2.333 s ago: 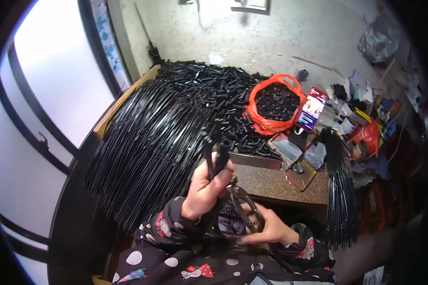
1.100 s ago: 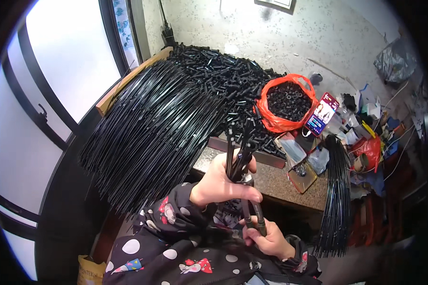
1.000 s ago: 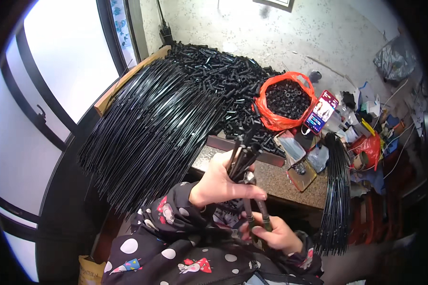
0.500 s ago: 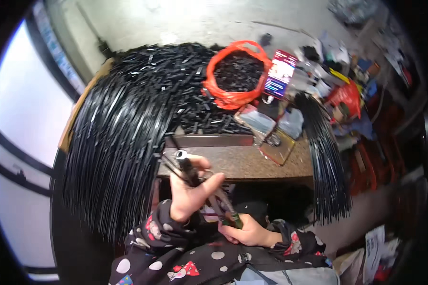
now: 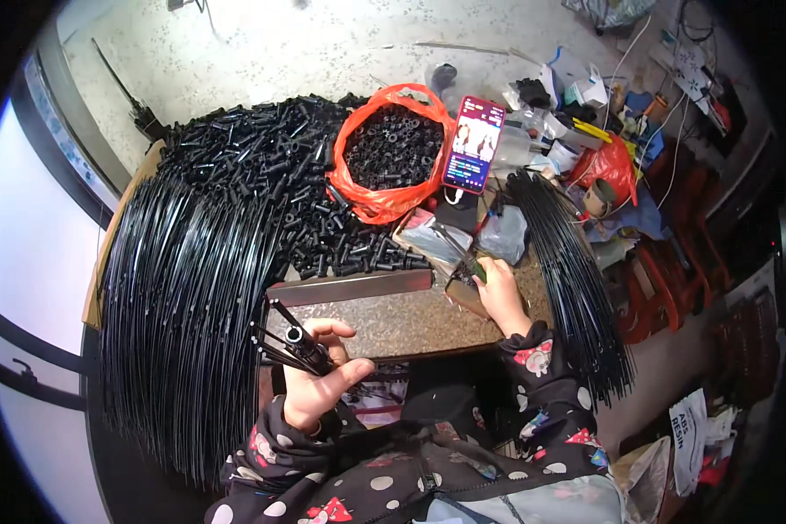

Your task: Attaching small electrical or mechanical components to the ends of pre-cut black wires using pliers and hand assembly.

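My left hand point(image 5: 327, 375) is closed around a black tubular part point(image 5: 310, 345) with a pale ring at its end. Several thin black rods point(image 5: 275, 349) jut out beside that tube, gripped in the same hand in front of the table's near edge. At the right of the table, my right hand point(image 5: 498, 293) is wrapped round the green handle of a pair of pliers point(image 5: 463, 253). Their metal end points toward the flat, clear pieces point(image 5: 430, 234) on the tabletop.
Short black tubes point(image 5: 262, 131) are heaped behind a metal strip point(image 5: 349, 286). An orange bag point(image 5: 384, 210) holds small black rings. A lit phone point(image 5: 473, 144) leans beside it. Bundles of thin black rods hang at left point(image 5: 183, 332) and right point(image 5: 576, 297); clutter lies far right.
My right hand has carried the pliers away from my left hand, up and right to the tabletop. My left hand has shifted slightly left and down, still holding the tube and rods.
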`<state>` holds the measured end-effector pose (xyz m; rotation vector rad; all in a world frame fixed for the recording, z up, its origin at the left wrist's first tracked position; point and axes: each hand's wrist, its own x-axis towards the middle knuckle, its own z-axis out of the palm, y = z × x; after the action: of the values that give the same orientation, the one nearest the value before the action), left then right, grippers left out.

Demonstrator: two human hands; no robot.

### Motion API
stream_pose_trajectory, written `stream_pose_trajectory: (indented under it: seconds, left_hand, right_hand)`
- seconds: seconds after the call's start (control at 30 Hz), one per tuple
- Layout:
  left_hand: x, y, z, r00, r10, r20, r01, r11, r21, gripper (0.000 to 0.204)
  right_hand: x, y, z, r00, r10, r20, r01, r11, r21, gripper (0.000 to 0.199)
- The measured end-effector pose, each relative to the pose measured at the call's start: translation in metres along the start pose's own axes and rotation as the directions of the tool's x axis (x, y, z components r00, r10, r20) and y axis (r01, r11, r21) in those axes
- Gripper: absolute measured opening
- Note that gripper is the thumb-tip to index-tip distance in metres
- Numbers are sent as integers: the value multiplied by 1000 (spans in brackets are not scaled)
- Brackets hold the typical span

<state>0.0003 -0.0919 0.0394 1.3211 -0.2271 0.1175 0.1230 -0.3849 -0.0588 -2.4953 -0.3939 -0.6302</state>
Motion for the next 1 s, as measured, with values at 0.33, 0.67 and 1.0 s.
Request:
stream_pose_trajectory:
  seconds: [0.33,0.67,1.0]
  left_hand:
    - [6,-2,-4,996,-91,19,91,996,16,35]
    - [-8,16,7,978,-105,182,57,966,251,32]
    - [-26,27,34,995,93,40,-97,988,124,58]
  right_hand:
    - [13,-11,-11,973,-177,145,192,977,-96,26]
    - [3,-51,-20,972,195,-128,-153,947,283,18]
    - [-48,-239,-69,949,161,271,-271,-24,962,22]
